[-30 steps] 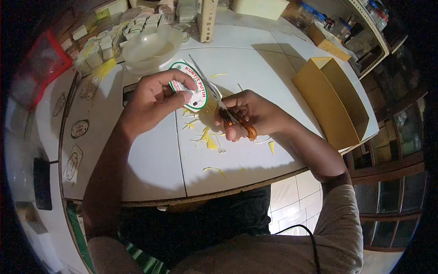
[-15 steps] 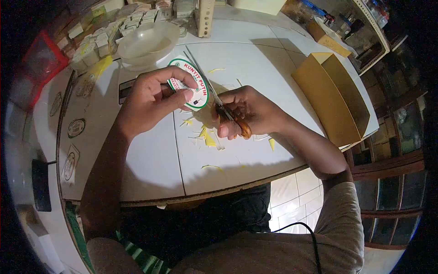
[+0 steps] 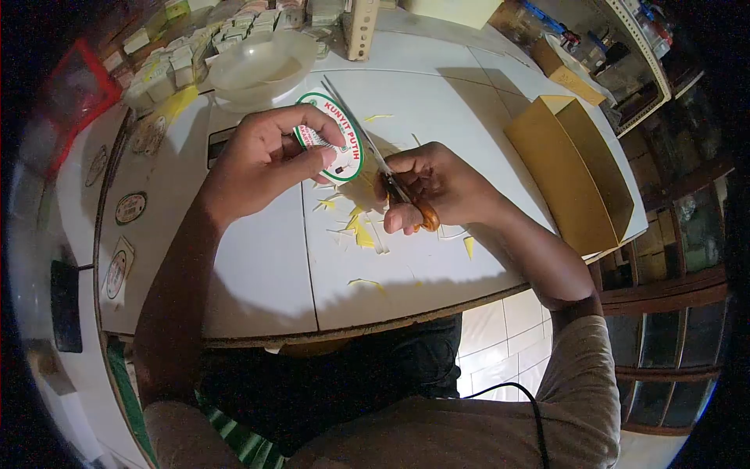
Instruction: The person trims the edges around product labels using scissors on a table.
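Observation:
Between the thumb and fingers of my left hand [image 3: 269, 160] is an oval paper label [image 3: 353, 152], white with a green border and red letters reading "KUNYIT PUTIH". My fingers cover its left part. My right hand [image 3: 437, 187] grips a pair of scissors [image 3: 371, 144] by orange-brown handles, partly hidden in the fingers. The long blades point up and to the left, along the label's right edge and slightly parted near the tips. Under the hands, yellow and white paper scraps [image 3: 361, 233] lie on the white tabletop [image 3: 258, 273].
A cardboard box [image 3: 555, 172] stands at the right. Behind my left hand sits a translucent bowl [image 3: 262, 70], near many small stacked packets [image 3: 176, 62]. Oval labels [image 3: 117, 273] lie along the left edge. A perforated metal post [image 3: 362, 31] rises at the back.
The white paper strip below the label's lower edge is gone from it. The scissors have turned slightly and the right hand's fingers have loosened. The whole view has shifted a little.

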